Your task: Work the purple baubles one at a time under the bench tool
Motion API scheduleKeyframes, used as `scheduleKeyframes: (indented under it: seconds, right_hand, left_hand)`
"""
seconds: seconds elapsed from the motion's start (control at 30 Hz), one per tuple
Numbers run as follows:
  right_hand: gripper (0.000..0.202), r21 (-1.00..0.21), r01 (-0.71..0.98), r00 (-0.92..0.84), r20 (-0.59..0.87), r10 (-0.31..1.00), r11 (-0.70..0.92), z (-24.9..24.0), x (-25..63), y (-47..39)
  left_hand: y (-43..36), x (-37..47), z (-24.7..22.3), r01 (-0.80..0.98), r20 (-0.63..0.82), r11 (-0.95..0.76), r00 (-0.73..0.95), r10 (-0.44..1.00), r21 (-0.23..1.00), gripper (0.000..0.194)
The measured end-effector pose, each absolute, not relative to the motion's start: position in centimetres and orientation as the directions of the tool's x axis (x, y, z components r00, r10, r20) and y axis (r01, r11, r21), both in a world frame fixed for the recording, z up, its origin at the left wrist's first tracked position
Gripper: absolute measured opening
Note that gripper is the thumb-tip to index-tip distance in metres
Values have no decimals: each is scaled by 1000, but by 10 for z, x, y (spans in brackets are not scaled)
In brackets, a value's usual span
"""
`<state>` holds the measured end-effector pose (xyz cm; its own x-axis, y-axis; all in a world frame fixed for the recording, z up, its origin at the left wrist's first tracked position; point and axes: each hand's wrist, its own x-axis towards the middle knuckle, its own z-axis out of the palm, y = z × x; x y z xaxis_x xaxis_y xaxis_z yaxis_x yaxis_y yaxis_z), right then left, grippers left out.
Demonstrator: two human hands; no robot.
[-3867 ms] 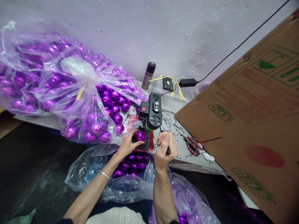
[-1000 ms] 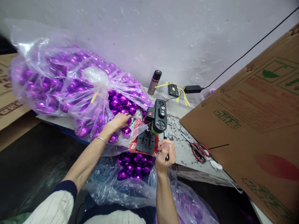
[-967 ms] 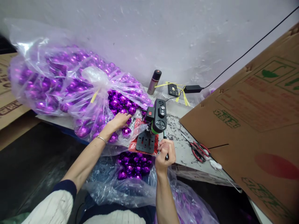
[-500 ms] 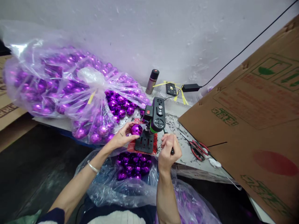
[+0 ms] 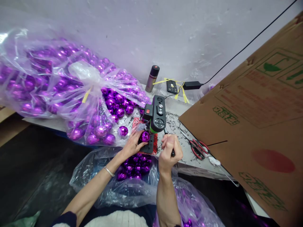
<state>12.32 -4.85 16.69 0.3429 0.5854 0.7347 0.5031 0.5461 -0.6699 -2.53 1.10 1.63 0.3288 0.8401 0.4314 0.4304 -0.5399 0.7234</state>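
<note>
Between the fingers and thumb of my left hand (image 5: 133, 144) sits a shiny purple faceted ball (image 5: 145, 136), held under the head of a small black press machine (image 5: 159, 112). The machine's slotted base plate (image 5: 149, 147) lies on a red mat (image 5: 155, 143), partly covered by my left hand and the ball. My right hand (image 5: 170, 150) is closed in a fist around the black lever handle (image 5: 173, 153) at the machine's right side. Another purple ball (image 5: 123, 130) lies loose on the table left of my fingers.
A large clear bag of purple balls (image 5: 78, 132) fills the left. Below the table edge an open plastic bag (image 5: 94, 189) holds more balls. Red-handled scissors (image 5: 199, 148) lie right, beside a big cardboard box (image 5: 246, 126). A spray can (image 5: 152, 78) and black power adapter (image 5: 192, 85) stand near the wall.
My left hand has moved right with the ball, bringing it over the base plate beneath the machine head. A loose ball now shows on the table. My right hand keeps its hold.
</note>
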Motion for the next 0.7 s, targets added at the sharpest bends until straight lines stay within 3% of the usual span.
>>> scheduleKeyframes:
  seconds: [0.2,0.7]
  right_hand:
    - [39,-653,505,326,750,576,564,161,124,-51]
    - [38,-593,559,296,796,529,579,157,124,-53]
  left_hand:
    - [2,-31,16,419,450,-604,414,791,678,63]
    - [9,-21,16,477,381,-525,370,847,705,67]
